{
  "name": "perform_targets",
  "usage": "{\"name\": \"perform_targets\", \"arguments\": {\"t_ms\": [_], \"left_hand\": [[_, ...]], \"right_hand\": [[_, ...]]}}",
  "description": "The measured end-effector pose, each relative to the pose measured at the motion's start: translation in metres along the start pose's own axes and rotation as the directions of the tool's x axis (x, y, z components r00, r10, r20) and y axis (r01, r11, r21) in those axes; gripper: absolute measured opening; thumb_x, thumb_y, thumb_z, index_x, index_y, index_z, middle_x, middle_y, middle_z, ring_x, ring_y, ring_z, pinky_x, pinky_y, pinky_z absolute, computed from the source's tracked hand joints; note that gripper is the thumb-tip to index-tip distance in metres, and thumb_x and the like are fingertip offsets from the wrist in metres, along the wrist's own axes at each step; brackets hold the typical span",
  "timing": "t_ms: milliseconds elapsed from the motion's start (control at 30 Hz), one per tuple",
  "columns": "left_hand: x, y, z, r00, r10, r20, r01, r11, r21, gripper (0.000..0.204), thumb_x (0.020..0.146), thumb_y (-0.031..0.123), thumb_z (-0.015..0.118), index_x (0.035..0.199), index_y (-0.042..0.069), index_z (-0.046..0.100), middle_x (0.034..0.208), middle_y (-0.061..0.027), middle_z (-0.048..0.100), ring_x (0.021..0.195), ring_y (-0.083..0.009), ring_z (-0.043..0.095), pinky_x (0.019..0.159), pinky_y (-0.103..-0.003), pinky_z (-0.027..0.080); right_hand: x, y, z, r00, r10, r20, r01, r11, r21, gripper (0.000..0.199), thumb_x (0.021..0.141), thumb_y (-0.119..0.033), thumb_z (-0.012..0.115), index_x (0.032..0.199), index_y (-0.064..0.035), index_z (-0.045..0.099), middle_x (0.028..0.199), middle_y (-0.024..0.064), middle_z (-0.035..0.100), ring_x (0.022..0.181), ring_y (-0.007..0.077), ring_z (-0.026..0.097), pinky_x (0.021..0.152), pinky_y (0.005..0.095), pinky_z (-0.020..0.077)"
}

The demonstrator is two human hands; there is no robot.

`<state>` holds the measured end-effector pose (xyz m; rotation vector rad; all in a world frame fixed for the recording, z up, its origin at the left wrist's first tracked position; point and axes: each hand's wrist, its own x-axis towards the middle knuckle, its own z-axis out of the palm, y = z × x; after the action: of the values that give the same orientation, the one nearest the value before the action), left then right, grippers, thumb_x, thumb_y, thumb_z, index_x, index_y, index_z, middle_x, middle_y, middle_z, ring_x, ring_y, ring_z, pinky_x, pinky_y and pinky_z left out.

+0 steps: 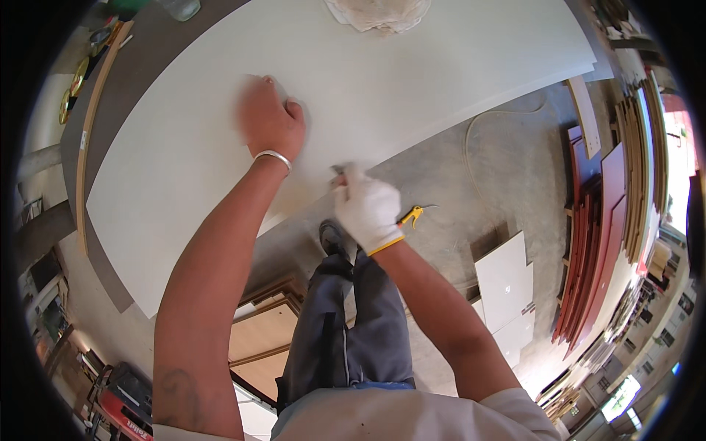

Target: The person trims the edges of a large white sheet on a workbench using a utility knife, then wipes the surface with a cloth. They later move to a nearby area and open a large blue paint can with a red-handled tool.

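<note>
White panel (412,95): one bare hand (273,121) over it, one gloved hand (369,209).

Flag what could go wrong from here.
1. The silver bangle on the left wrist sits close over the white panel; it might scratch the surface.
2. The gloved right hand, blurred by the panel's near edge, might nick that edge if it holds something hard; I can't tell.
3. A pale hose curves across the floor: possible trip hazard.
</note>
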<state>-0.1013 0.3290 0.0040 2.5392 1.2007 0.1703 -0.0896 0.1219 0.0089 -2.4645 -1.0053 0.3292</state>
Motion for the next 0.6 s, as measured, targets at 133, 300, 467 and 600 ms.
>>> {"name": "perform_targets", "arguments": {"t_ms": [133,300,467,600], "left_hand": [[-0.021,-0.126,-0.021,0.951,0.293,-0.096,-0.269,0.940,0.212,0.051,0.095,0.015,0.053,0.144,0.006,0.048,0.150,-0.0147,0.047,0.137,-0.0349,0.044,0.114,-0.047,0.035],[-0.083,-0.285,-0.059,0.849,-0.346,-0.399,0.461,0.854,0.241,0.051,0.101,0.036,0.046,0.144,0.008,0.047,0.155,-0.0117,0.041,0.144,-0.0320,0.034,0.119,-0.047,0.027],[-0.088,-0.284,-0.062,0.848,-0.349,-0.399,0.472,0.840,0.267,0.052,0.100,0.034,0.048,0.144,0.007,0.047,0.154,-0.0115,0.042,0.143,-0.0327,0.035,0.118,-0.047,0.028],[-0.088,-0.279,-0.064,0.856,-0.327,-0.400,0.450,0.853,0.266,0.052,0.097,0.036,0.052,0.141,0.007,0.048,0.152,-0.0128,0.042,0.143,-0.0320,0.034,0.118,-0.046,0.028]], "right_hand": [[0.027,0.046,-0.029,0.978,0.162,-0.130,-0.170,0.984,-0.050,0.015,0.091,-0.021,0.056,0.100,-0.0115,0.062,0.073,0.0144,0.070,0.066,0.0393,0.069,0.059,0.0508,0.0526],[-0.001,0.005,0.002,0.997,0.081,-0.019,-0.082,0.994,-0.067,0.012,0.086,-0.020,0.061,0.096,-0.0137,0.060,0.068,0.0106,0.069,0.064,0.0356,0.068,0.059,0.0485,0.0524],[-0.047,-0.082,0.054,0.984,-0.078,0.160,0.080,0.997,-0.007,0.021,0.086,-0.024,0.067,0.091,-0.0095,0.054,0.063,0.0106,0.066,0.056,0.0336,0.066,0.055,0.0459,0.0502],[-0.073,-0.141,0.083,0.945,-0.100,0.312,0.092,0.995,0.041,0.020,0.084,-0.021,0.070,0.090,-0.0103,0.054,0.064,0.0109,0.067,0.056,0.0312,0.067,0.055,0.0445,0.0503]]}}
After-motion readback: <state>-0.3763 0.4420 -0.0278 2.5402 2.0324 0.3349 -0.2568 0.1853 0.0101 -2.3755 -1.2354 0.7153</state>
